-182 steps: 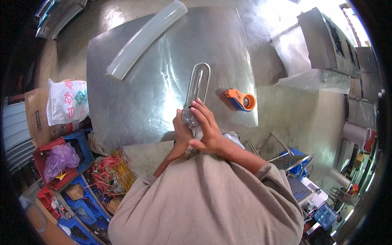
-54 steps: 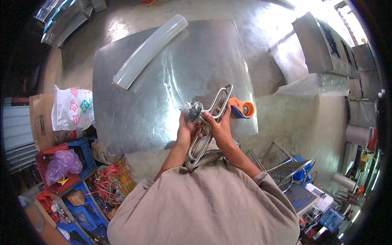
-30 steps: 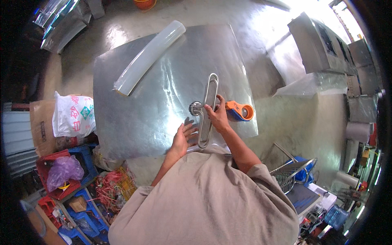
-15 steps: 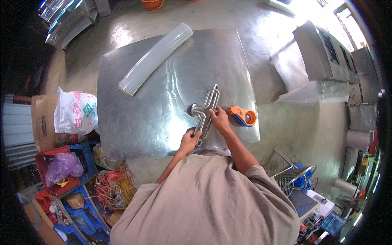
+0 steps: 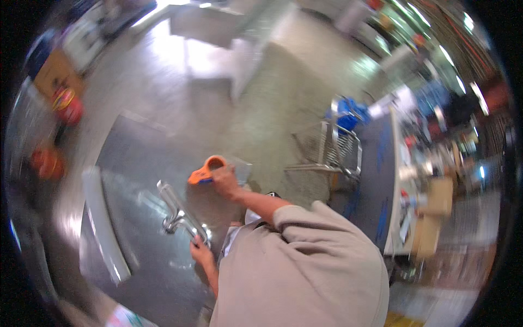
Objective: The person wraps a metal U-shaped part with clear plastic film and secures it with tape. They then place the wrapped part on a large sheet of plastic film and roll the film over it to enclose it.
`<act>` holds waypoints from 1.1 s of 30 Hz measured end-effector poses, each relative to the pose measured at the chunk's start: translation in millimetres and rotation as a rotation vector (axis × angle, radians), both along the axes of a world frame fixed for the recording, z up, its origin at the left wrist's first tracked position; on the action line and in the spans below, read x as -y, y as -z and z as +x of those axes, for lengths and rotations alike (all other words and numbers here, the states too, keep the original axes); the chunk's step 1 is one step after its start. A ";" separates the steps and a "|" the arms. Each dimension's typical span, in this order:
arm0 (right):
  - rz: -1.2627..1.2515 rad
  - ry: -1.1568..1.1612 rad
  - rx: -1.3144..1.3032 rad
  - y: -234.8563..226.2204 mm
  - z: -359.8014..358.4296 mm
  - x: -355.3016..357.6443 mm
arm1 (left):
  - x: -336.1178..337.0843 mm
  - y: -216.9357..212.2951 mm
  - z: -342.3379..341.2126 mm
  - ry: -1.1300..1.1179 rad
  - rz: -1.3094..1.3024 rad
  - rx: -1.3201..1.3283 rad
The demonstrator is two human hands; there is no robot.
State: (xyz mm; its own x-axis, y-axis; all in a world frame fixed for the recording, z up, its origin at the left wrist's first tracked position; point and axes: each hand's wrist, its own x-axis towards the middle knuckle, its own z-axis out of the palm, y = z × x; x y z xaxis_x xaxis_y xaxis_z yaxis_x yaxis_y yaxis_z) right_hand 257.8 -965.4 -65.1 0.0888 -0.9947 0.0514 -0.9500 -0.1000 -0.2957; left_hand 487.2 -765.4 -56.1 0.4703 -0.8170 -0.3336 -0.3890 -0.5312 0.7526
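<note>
My left hand (image 5: 201, 253) is closed around the near end of a heating element (image 5: 182, 215), a set of shiny bent metal tubes with a small round fitting. The element is at the metal-topped table (image 5: 141, 272); blur hides how much of it touches the surface. At the table's right side, my right hand (image 5: 225, 181) is on an orange tape dispenser (image 5: 199, 175) with blue on its lower side. Its fingers look closed on the dispenser's near edge, though motion smears them.
A long roll of clear film (image 5: 103, 226) lies along the table's left. Beyond the right edge stand a wire rack (image 5: 321, 144) and a blue bag-like object (image 5: 348, 113). Farther right runs a dark-topped bench (image 5: 376, 174) with boxes. A grey metal cabinet (image 5: 206, 27) is at the back.
My view has swung to the right. My right hand has let go of the heating element and moved to the tape dispenser. My left hand still grips the element.
</note>
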 end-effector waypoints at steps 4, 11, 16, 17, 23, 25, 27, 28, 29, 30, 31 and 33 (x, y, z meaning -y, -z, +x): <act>-0.043 0.138 0.193 -31.4 -48.8 -44.3 | -3.3 20.9 6.5 -0.008 -0.027 -0.103; -0.474 0.625 0.326 -90.4 -262.8 -177.7 | -4.0 25.7 -3.3 -0.075 -0.053 0.211; -0.358 1.305 0.246 -142.9 -464.0 -273.3 | -10.7 17.8 -26.1 -0.242 -0.079 0.413; -0.292 1.436 0.323 -148.4 -507.4 -289.0 | -14.0 19.6 -33.1 -0.268 -0.123 0.506; -0.860 1.592 -0.029 -120.1 -781.6 -435.2 | -49.7 28.4 -81.7 -0.248 -0.211 0.464; -0.628 1.562 -0.045 -139.2 -840.7 -465.5 | -61.4 -1.4 -168.1 -0.409 -0.271 0.177; -0.466 1.505 -0.033 -129.6 -875.5 -454.1 | -88.0 18.0 -159.4 -0.324 -0.328 0.007; -0.454 1.515 -0.092 -133.6 -887.5 -457.0 | -68.6 -27.2 -220.3 -0.388 -0.202 -0.170; -0.428 1.522 -0.115 -127.7 -893.0 -449.3 | -72.8 -44.1 -239.5 -0.343 -0.188 -0.056; -0.431 1.543 -0.155 -124.7 -897.0 -451.3 | -68.1 -63.8 -261.7 -0.234 -0.216 0.030; -0.445 1.516 -0.171 -125.0 -896.3 -437.9 | -75.4 -80.5 -277.2 -0.254 -0.203 -0.021; -0.527 1.484 -0.191 -131.1 -885.0 -414.1 | -99.8 -93.3 -289.2 -0.283 -0.177 -0.076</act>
